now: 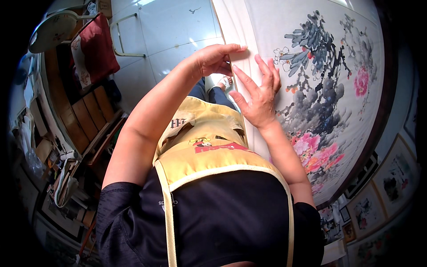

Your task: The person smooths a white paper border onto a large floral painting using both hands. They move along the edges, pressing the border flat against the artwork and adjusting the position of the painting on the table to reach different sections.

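A large ink painting (320, 82) of dark leaves, grey rocks and pink flowers spreads over the table on my right. Its plain white border (251, 71) runs along the table edge in front of me. My left hand (215, 58) is closed at this edge, one digit stretched over the top of the border and the other fingers curled at its side. Beside it my right hand (260, 95) is open, fingers apart, resting on or just over the border. Whether a thin tool lies between the hands cannot be made out.
At the left stand a metal-framed chair (129, 38) and a dark red cloth (95, 51) near a round pale lidded shape (53, 31). Wooden boards (89, 113) and clutter line that side. Framed pictures (367, 211) lean at the lower right. Pale floor tiles (169, 26) show ahead.
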The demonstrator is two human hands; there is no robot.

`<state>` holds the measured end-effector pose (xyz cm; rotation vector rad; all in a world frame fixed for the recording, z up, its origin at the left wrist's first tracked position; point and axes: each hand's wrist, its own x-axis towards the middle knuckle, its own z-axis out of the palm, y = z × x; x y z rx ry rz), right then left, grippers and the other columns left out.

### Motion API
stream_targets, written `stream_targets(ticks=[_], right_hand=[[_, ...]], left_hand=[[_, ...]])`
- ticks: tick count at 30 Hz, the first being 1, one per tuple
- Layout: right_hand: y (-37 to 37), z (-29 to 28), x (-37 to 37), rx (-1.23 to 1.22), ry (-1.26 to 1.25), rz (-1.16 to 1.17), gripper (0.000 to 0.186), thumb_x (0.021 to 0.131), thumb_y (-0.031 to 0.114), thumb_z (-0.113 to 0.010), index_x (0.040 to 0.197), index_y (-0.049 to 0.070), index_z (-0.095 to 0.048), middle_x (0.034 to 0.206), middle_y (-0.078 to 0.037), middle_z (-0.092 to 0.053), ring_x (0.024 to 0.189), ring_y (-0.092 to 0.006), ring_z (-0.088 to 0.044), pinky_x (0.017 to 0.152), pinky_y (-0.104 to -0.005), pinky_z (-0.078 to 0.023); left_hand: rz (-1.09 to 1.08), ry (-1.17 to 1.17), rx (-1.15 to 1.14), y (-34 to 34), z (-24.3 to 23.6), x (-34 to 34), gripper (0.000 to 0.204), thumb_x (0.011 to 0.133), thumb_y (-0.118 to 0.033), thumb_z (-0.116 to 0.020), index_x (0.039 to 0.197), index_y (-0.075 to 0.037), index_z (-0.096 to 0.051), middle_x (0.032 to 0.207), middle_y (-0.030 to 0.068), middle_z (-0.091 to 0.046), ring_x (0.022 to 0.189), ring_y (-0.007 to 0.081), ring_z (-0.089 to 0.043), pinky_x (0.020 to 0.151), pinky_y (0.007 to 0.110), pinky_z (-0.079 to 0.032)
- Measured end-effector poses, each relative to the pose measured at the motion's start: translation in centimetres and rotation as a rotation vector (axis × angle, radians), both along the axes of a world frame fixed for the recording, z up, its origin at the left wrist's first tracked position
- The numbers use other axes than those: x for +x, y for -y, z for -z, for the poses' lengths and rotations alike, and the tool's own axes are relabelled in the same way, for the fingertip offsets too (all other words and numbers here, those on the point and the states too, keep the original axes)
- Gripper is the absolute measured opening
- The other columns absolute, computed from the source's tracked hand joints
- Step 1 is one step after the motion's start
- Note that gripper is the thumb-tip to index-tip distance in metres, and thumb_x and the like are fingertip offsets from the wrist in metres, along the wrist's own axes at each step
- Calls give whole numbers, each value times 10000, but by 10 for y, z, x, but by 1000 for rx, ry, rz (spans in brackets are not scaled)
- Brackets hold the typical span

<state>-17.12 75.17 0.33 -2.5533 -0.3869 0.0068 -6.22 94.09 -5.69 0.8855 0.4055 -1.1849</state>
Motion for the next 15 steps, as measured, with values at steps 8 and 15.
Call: stream_targets(ticks=[8,15], right_hand=[[8,3,7,-172,56,4,609,915,587,-637,1439,277,-605,1587,-153,-368,1452,-406,-282,1193,-575,-212],[-7,4,0,-159,39,19,607,890,603,-659,1421,311,-621,1625,-138,-309,1483,-411,-218,1194,-621,-164]], left_hand=[[-162,33,-52,-4,6,-10,722,949,-760,-476,1101,-81,-669,1005,68,-705,912,222,-686,868,386,-568],[-435,94,4,-27,25,-28,809,996,-756,-329,1208,-37,-633,1103,101,-687,1067,220,-668,977,392,-547]])
